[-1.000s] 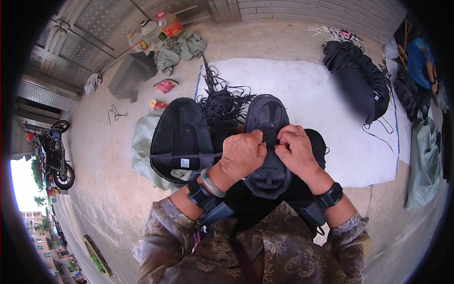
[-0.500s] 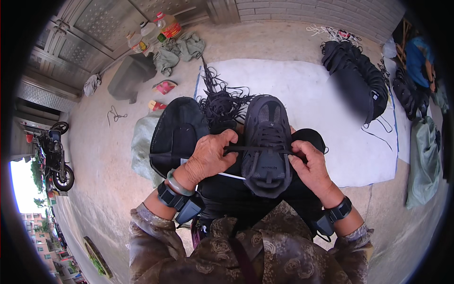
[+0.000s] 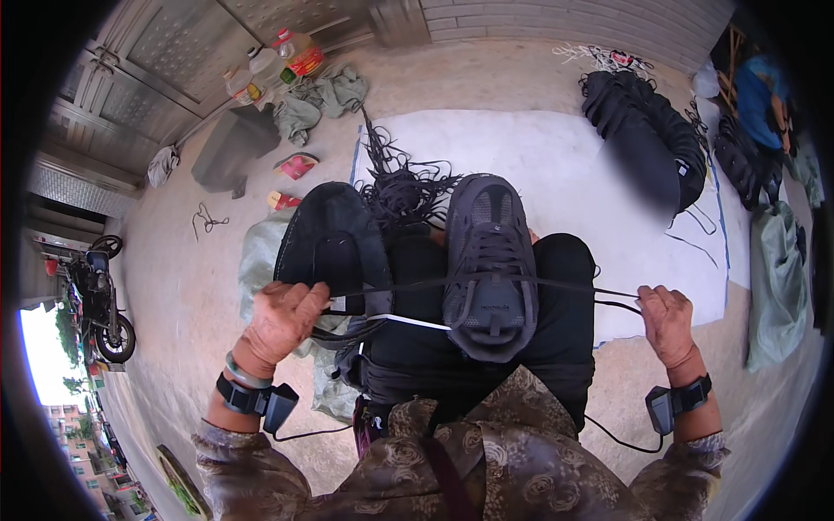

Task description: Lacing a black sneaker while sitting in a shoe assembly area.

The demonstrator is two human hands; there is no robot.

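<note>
A dark grey sneaker upper (image 3: 491, 252) rests between my knees, toe pointing away, its tongue and collar toward me. Its black shoelace (image 3: 569, 284) runs through the eyelets and is stretched out to both sides. My left hand (image 3: 285, 321) pinches one end at the left, above a second black shoe piece (image 3: 323, 221) lying over my left thigh. Out past my right knee, my right hand (image 3: 667, 323) closes on the other end. A thin white strip (image 3: 413, 322) crosses my lap left of the upper.
A tangle of black laces (image 3: 404, 193) lies on the white sheet (image 3: 521, 130) ahead. Stacked dark uppers (image 3: 638, 122) stand at its right, with a green sack (image 3: 773, 295) farther right. Bottles (image 3: 300, 54) and cloths (image 3: 334, 91) sit at the far left; a motorcycle (image 3: 100, 300) is beyond.
Both hands have moved apart from close beside the upper to far out on either side, drawing the lace ends out long. The upper stays between my knees.
</note>
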